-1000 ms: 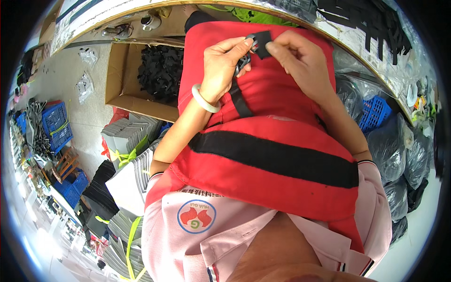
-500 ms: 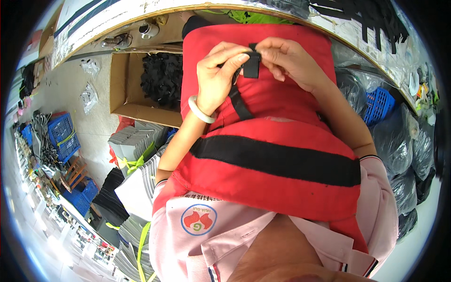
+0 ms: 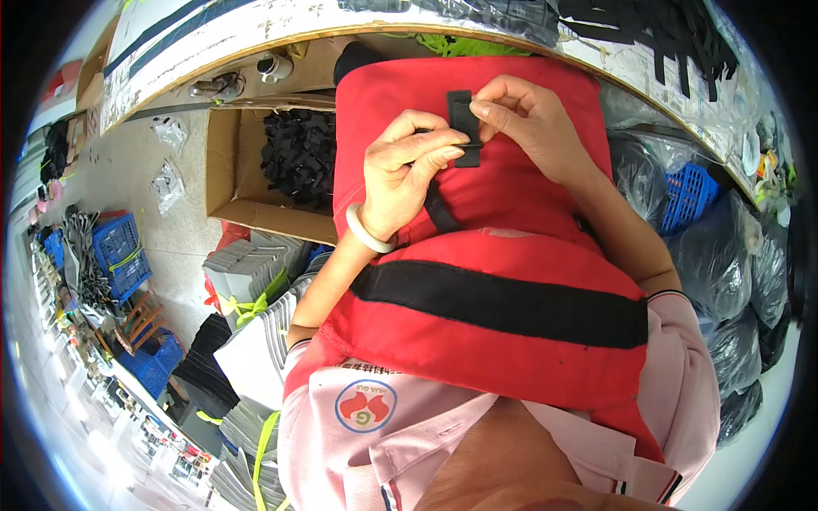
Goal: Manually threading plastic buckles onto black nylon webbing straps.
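Observation:
A red padded vest (image 3: 486,281) with a wide black band across it lies over my lap. Both hands meet at its upper part on a small black buckle piece (image 3: 461,119) threaded on a black strap (image 3: 439,209). My left hand (image 3: 405,170), with a white bangle on the wrist, pinches the buckle's lower end. The fingertips of my right hand (image 3: 528,123) grip its upper edge.
An open cardboard box (image 3: 226,183) of black strap pieces stands on the floor to the left. Bundled grey stacks (image 3: 247,272) sit below it. Blue crates (image 3: 119,251) lie far left, black bags (image 3: 724,281) and a blue basket (image 3: 686,192) to the right. A table edge (image 3: 256,38) curves above.
The view has shifted slightly. My hands stay on the buckle; they have turned it so it stands upright, and my right fingers now hold its top edge.

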`<state>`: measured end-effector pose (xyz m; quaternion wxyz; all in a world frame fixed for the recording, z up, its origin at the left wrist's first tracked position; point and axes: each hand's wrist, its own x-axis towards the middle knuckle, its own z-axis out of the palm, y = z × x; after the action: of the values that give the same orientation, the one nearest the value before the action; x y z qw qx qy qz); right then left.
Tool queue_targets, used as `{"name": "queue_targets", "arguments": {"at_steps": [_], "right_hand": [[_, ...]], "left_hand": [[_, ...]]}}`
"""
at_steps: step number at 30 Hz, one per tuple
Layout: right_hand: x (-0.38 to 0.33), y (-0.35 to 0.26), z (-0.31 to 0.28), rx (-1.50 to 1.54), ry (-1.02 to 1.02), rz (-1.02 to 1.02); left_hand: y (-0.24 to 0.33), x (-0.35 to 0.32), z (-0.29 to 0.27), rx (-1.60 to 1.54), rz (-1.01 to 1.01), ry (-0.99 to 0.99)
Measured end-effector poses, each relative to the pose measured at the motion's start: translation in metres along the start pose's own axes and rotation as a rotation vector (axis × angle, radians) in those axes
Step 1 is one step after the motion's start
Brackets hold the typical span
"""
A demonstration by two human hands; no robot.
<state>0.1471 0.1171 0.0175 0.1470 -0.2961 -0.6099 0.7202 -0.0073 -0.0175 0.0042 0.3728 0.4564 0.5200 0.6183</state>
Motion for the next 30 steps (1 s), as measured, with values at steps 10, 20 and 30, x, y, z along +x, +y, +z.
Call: {"name": "queue_targets", "arguments": {"at_steps": [10,20,30], "right_hand": [[0.000,0.003,0.006,-0.006,0.042,-0.108],[0.014,0.022,0.010,0.028,0.112,-0.106],[0.035,0.026,0.046,0.051,-0.203,-0.011]], "left_hand": [[-0.003,-0.002,-0.001,-0.026,0.010,-0.033],[-0.001,-0.012,0.000,-0.088,-0.097,-0.028],[0.036,-0.056,-0.116,0.186,-0.374,0.586]]}}
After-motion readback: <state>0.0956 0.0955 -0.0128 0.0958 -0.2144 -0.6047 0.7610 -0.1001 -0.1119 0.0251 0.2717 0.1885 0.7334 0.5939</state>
